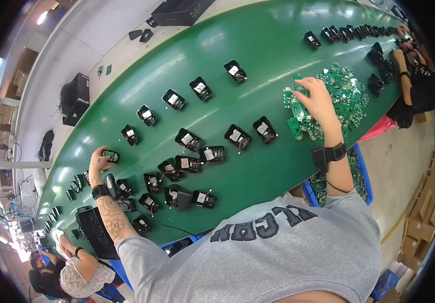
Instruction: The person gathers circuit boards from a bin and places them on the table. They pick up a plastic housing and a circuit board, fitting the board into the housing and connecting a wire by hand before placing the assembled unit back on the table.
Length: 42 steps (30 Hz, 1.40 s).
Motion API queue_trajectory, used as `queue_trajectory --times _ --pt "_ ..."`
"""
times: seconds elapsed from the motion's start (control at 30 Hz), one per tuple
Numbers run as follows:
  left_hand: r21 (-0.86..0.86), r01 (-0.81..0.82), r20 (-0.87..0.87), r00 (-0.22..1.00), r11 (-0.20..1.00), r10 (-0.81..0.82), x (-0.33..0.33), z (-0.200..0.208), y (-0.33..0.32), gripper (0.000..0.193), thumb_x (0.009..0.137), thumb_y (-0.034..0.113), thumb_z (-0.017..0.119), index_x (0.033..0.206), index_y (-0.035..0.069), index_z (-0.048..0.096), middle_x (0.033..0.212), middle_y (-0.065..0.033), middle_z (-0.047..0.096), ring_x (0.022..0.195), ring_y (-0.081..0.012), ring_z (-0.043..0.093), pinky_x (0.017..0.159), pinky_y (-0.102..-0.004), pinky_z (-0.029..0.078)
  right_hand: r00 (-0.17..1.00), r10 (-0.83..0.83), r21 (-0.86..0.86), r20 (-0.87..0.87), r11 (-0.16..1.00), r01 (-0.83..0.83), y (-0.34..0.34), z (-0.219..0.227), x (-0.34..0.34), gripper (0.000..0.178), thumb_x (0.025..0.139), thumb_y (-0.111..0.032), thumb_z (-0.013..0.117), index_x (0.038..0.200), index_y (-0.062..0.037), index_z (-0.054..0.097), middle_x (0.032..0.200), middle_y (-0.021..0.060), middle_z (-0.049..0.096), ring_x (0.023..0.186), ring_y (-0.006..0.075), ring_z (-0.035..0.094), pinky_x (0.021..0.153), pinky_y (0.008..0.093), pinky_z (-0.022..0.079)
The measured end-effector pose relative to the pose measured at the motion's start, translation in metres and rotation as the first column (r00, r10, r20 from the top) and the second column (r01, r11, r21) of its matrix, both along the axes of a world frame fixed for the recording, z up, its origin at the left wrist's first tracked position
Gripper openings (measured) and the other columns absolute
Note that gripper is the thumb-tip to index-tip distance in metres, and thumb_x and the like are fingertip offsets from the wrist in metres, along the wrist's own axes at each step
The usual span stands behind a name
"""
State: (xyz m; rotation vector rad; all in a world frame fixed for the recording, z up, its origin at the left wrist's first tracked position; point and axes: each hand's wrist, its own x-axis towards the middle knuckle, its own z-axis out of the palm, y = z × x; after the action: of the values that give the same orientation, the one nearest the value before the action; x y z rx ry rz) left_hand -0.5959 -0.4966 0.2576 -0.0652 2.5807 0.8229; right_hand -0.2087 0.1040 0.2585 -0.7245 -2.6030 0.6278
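My left hand (99, 162) is at the far left of the bench, its fingers closed on the edge of a small black plastic housing (110, 155) with a green circuit board in it. My right hand (318, 100) hovers by a heap of green circuit boards (347, 96), thumb and fingers apart, nothing seen between them. Several open black housings with a silvery block and thin red wires, such as this housing (237, 139), lie between my arms. More stand in a slanting row farther back, among them one housing (235, 71).
The green bench (258, 177) curves across the view. A black tray (96, 232) sits beside my left forearm. Blue bins (361, 174) stand below the near edge. Co-workers sit at both ends, one with a hand (400, 60) near more housings. Black boxes (77, 98) lie beyond the bench.
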Motion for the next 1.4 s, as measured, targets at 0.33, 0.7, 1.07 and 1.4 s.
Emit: queue_trajectory --times 0.33,0.7,1.07,1.4 --pt "-0.340 0.194 -0.588 0.719 0.920 -0.369 0.006 -0.001 0.061 0.023 0.085 0.020 0.057 0.101 0.008 0.070 0.096 -0.0174 0.068 0.092 -0.0364 0.065 0.082 -0.0416 0.051 0.961 0.190 0.223 0.201 0.946 -0.234 0.013 -0.029 -0.023 0.035 0.066 0.002 0.065 0.101 -0.0056 0.062 0.083 0.0111 0.055 0.088 0.0321 0.052 0.080 0.0410 0.044" --pt "0.246 0.249 0.035 0.963 0.937 -0.266 0.026 0.008 0.108 0.047 0.090 0.023 0.056 0.136 0.014 0.050 0.121 -0.0085 0.059 0.083 -0.0156 0.064 0.070 -0.0307 0.058 0.898 0.414 -0.107 0.150 0.910 -0.401 -0.013 0.001 -0.034 0.037 0.067 0.002 0.065 0.103 -0.0045 0.058 0.091 0.0086 0.057 0.096 0.0283 0.055 0.084 0.0378 0.044" --pt "0.129 0.343 -0.045 0.940 0.931 -0.340 0.061 0.012 0.136 0.045 0.081 0.016 0.064 0.125 0.013 0.055 0.117 -0.0099 0.053 0.085 -0.0190 0.065 0.068 -0.0334 0.061 0.881 0.448 -0.133 0.151 0.893 -0.430 -0.018 -0.006 -0.040 0.025 0.070 0.004 0.060 0.094 -0.0016 0.057 0.080 0.0079 0.053 0.078 0.0230 0.054 0.073 0.0324 0.047" --pt "0.816 -0.278 0.346 0.937 0.508 -0.043 0.139 0.037 0.117 0.052 0.086 0.004 0.049 0.136 0.016 0.040 0.113 -0.0160 0.057 0.095 -0.0220 0.061 0.065 -0.0246 0.054 0.948 0.094 -0.582 -0.304 0.769 -0.263 -0.031 0.007 -0.024 0.022 0.087 -0.001 0.057 0.107 -0.0036 0.065 0.092 -0.0011 0.060 0.068 0.0055 0.051 0.061 0.0193 0.042"
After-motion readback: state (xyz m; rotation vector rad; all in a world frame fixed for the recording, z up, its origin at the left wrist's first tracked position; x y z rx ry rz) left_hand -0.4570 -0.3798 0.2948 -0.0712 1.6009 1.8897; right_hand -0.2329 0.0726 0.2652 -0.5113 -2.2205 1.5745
